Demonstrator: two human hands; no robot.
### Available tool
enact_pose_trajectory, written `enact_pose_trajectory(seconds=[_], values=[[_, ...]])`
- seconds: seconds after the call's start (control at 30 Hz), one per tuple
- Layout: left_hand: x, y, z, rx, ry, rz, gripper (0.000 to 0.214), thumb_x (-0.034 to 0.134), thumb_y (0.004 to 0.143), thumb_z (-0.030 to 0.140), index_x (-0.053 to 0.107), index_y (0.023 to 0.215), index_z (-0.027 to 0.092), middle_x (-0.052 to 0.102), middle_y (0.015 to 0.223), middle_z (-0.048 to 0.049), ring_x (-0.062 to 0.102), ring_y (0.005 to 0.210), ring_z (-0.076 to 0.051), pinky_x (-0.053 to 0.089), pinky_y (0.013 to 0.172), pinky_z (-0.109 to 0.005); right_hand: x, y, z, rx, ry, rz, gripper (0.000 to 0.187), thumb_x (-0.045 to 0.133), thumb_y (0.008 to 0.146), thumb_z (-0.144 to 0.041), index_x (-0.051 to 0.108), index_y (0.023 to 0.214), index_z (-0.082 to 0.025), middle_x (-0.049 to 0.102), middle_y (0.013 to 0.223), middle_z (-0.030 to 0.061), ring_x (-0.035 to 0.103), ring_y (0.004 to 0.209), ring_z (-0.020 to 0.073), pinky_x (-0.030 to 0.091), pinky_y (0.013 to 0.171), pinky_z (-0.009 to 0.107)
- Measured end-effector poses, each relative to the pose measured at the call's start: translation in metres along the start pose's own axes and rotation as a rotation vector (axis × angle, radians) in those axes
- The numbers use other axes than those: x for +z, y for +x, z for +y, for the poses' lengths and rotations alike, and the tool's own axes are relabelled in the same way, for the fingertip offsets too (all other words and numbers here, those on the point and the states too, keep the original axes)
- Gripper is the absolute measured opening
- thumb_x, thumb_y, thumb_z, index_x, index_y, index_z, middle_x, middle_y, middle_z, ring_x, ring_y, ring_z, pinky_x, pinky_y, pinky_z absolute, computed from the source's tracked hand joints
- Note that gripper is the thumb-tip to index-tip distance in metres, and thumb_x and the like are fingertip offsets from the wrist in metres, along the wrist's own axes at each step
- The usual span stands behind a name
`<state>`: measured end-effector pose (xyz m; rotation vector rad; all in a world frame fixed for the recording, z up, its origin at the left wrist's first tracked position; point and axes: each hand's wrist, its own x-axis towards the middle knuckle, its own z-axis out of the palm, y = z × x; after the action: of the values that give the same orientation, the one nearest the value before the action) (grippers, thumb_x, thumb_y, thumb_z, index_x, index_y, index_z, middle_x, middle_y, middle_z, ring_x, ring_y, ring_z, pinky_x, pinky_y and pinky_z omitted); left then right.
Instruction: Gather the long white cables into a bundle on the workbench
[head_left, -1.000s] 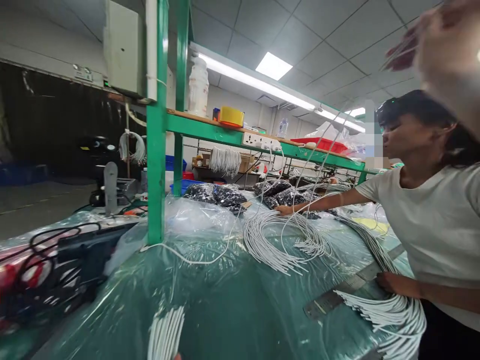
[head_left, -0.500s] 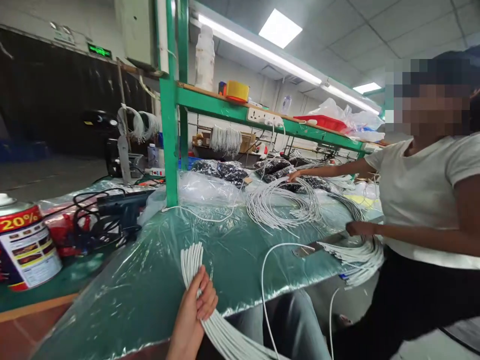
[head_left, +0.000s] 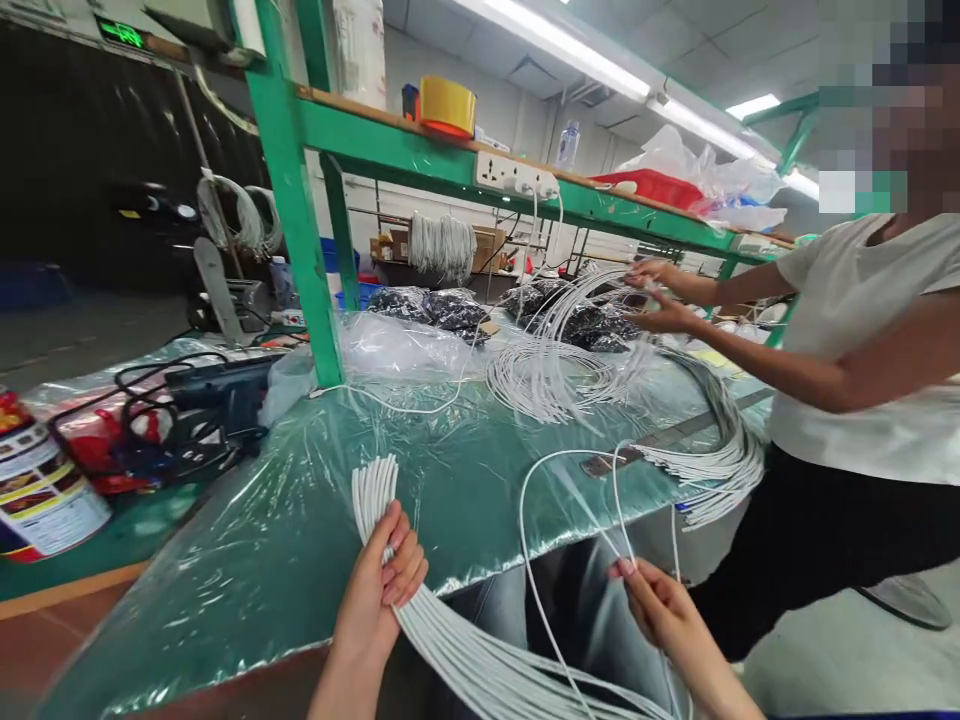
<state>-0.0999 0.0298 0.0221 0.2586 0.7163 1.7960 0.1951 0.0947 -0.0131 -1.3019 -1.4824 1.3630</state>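
Observation:
My left hand point(head_left: 379, 590) is closed round a thick bundle of white cables point(head_left: 373, 490) whose cut ends lie on the plastic-covered green table point(head_left: 457, 490). The bundle trails down over the table's edge toward my lap. My right hand point(head_left: 664, 610) pinches a single white cable point(head_left: 570, 458) that loops up over the table's edge. A co-worker in a white shirt point(head_left: 862, 340) stands at the right, both hands lifting strands from a coil of white cables point(head_left: 547, 375).
A green shelf post point(head_left: 296, 230) rises from the table. A yellow tape roll point(head_left: 447, 105), a power strip point(head_left: 516, 175) and a red tray point(head_left: 651, 185) sit on the shelf. A black tool with cords point(head_left: 202, 405) and a printed can point(head_left: 41, 490) lie at the left. More cut cables point(head_left: 712, 465) hang off the right edge.
My view has tilted down. My right hand has come into view holding one cable, and my left hand keeps the bundle. The co-worker has raised both hands to the coil.

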Motion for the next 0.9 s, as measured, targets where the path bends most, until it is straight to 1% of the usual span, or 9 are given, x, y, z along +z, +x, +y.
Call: enact_pose_trajectory(seconds=[0.1,0.17,0.23,0.33,0.43,0.5,0.6,0.73,0.9], values=[[-0.001,-0.002,-0.002,0.022,0.024,0.021,0.056,0.092,0.052,0.043,0.042,0.053,0.017,0.025,0.034,0.0114,0.013,0.026,-0.001,0.017,0.024,-0.014,0.041,0.004,0.009,-0.070,-0.012,0.100,0.076,0.051,0.058,-0.089,0.062,0.074,-0.015,0.019,0.047,-0.0090,0.016,0.043,0.0067,0.012,0.044,0.023],[-0.001,-0.003,-0.002,0.024,0.041,0.032,0.056,0.092,0.052,0.043,0.042,0.053,0.017,0.025,0.034,0.0110,0.014,0.026,-0.002,0.018,0.024,-0.014,0.046,0.013,-0.007,-0.135,-0.061,0.193,0.074,0.049,0.059,-0.088,0.061,0.068,-0.016,0.022,0.050,-0.0069,0.019,0.045,0.0081,0.016,0.045,0.025],[0.001,-0.003,-0.002,0.022,0.050,0.040,0.056,0.091,0.052,0.044,0.043,0.052,0.017,0.026,0.034,0.0105,0.015,0.026,-0.002,0.020,0.024,-0.014,0.033,0.033,-0.029,-0.159,-0.115,0.267,0.073,0.041,0.061,-0.090,0.055,0.065,-0.018,0.022,0.049,-0.0067,0.021,0.044,0.0091,0.018,0.044,0.026],[0.003,-0.003,0.001,0.014,0.050,0.028,0.054,0.090,0.056,0.044,0.044,0.054,0.017,0.029,0.034,0.0102,0.017,0.026,-0.002,0.024,0.024,-0.014,-0.003,0.079,-0.054,-0.136,-0.218,0.391,0.069,0.032,0.071,-0.085,0.052,0.067,-0.019,0.022,0.048,-0.0074,0.024,0.044,0.0097,0.020,0.045,0.026],[0.002,-0.004,0.003,-0.017,0.040,-0.029,0.050,0.089,0.061,0.041,0.045,0.056,0.017,0.035,0.034,0.0094,0.023,0.024,-0.003,0.028,0.025,-0.014,-0.034,0.128,-0.061,-0.017,-0.415,0.419,0.053,0.049,0.083,-0.064,0.056,0.062,-0.016,0.030,0.044,-0.0074,0.033,0.043,0.0093,0.028,0.048,0.024],[0.000,-0.004,0.005,-0.042,0.034,-0.050,0.048,0.087,0.064,0.039,0.045,0.057,0.017,0.036,0.034,0.0090,0.026,0.023,-0.004,0.030,0.025,-0.014,-0.038,0.152,-0.060,0.083,-0.553,0.386,0.043,0.056,0.088,-0.049,0.058,0.063,-0.014,0.045,0.049,-0.0058,0.045,0.048,0.0094,0.040,0.055,0.024],[-0.003,-0.004,0.005,-0.056,0.033,-0.027,0.047,0.085,0.066,0.039,0.045,0.057,0.017,0.035,0.034,0.0094,0.025,0.024,-0.004,0.028,0.026,-0.014,-0.022,0.175,-0.058,0.187,-0.705,0.365,0.035,0.057,0.090,-0.046,0.062,0.078,-0.013,0.063,0.074,0.0005,0.061,0.071,0.0127,0.051,0.074,0.032],[-0.008,-0.004,0.001,-0.024,0.007,-0.044,0.047,0.083,0.069,0.040,0.045,0.057,0.017,0.029,0.036,0.0102,0.014,0.028,-0.002,0.022,0.027,-0.014,0.010,0.189,-0.062,0.210,-0.796,0.365,0.030,0.059,0.091,-0.039,0.061,0.104,-0.013,0.064,0.105,0.0071,0.063,0.094,0.0183,0.053,0.085,0.039],[-0.012,-0.006,-0.009,0.039,0.024,-0.054,0.049,0.082,0.069,0.045,0.043,0.058,0.017,0.020,0.039,0.0115,0.006,0.032,-0.002,0.019,0.029,-0.014,0.019,0.189,-0.075,0.086,-0.796,0.316,0.028,0.060,0.091,-0.033,0.060,0.110,-0.012,0.063,0.109,0.0081,0.063,0.095,0.0185,0.054,0.083,0.038]])
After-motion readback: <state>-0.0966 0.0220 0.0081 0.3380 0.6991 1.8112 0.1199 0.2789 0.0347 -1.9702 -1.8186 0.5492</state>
